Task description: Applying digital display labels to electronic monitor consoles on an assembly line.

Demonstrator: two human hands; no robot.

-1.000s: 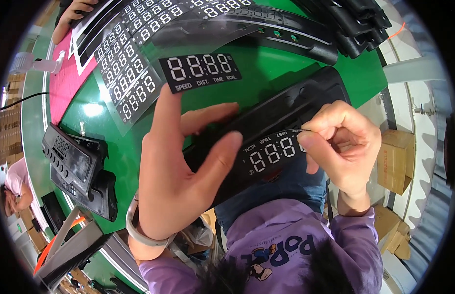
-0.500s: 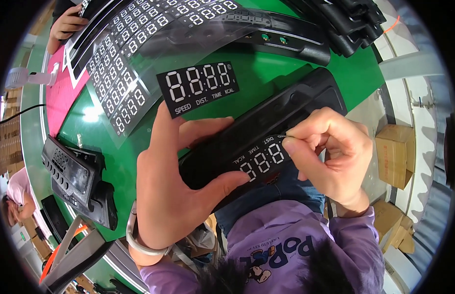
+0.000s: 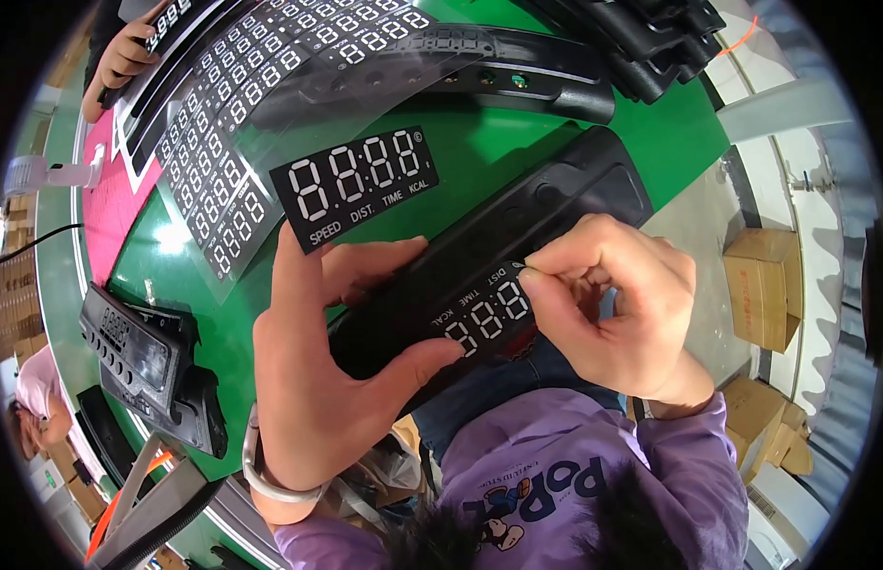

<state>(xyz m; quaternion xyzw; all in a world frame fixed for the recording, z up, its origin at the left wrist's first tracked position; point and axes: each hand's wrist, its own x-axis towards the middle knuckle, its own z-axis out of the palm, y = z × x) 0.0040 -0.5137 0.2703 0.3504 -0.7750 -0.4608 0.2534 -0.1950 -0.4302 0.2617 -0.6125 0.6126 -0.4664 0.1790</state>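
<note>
Left hand (image 3: pixel 318 380) clamped around long black panel (image 3: pixel 489 261) from below, thumb on its near edge; right hand (image 3: pixel 617 304) closed in pinch on digit sticker (image 3: pixel 484 318) lying on panel face between both hands, over green table (image 3: pixel 479 152).

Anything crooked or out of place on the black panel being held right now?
The display sticker on the black panel is not fully down: the right hand pinches its upper corner, while the left hand grips the panel. No damage or spill shows.
</note>
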